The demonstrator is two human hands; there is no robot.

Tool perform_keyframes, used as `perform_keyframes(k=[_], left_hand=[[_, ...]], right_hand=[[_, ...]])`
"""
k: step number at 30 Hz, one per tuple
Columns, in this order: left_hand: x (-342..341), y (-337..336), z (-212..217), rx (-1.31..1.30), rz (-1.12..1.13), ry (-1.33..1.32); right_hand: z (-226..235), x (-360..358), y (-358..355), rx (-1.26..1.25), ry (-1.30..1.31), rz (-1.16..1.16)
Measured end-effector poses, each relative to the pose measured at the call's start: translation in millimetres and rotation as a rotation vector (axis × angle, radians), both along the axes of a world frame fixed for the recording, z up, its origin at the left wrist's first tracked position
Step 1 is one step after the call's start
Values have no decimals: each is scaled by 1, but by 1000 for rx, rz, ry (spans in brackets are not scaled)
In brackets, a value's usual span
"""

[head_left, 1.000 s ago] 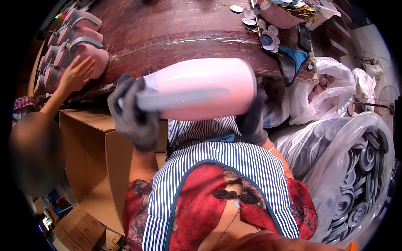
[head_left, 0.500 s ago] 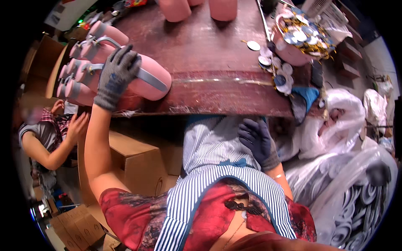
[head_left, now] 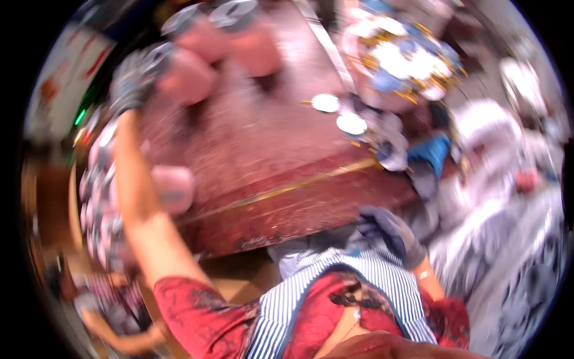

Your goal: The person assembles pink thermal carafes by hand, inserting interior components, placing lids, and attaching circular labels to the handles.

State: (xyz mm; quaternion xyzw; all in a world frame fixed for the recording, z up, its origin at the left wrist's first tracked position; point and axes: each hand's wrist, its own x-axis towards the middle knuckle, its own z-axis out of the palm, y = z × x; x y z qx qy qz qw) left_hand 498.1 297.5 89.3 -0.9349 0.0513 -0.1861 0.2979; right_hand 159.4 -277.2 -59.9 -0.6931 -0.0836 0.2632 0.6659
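While the frame was smeared by head motion, these notes held:
Left hand: gloved, stretched far out, fingers closed on the pink cylinder lying at the table's far left.
Right hand: gloved, loosely curled at the near edge, holding nothing I could tell.
Advice: steady grip, and keep the cylinder clear of the neighbouring pink cylinders.
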Motion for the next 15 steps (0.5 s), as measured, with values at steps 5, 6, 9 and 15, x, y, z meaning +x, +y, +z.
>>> perform_keyframes(k=[5,6,9,15], left_hand=[[39,181,-74,-602,100,-58],[34,166,-93,-445,-108,-348],[-34,-3,-92,-445,-488,-372],[-221,-163,-29,-813,-306,-19]], right_hand=[[6,10,-81,357,100,-69],[-5,8,-104,401,67,-306],[-24,34,-169,396,-156,-1188],[-202,80,-374,-842,-202,-1207]])
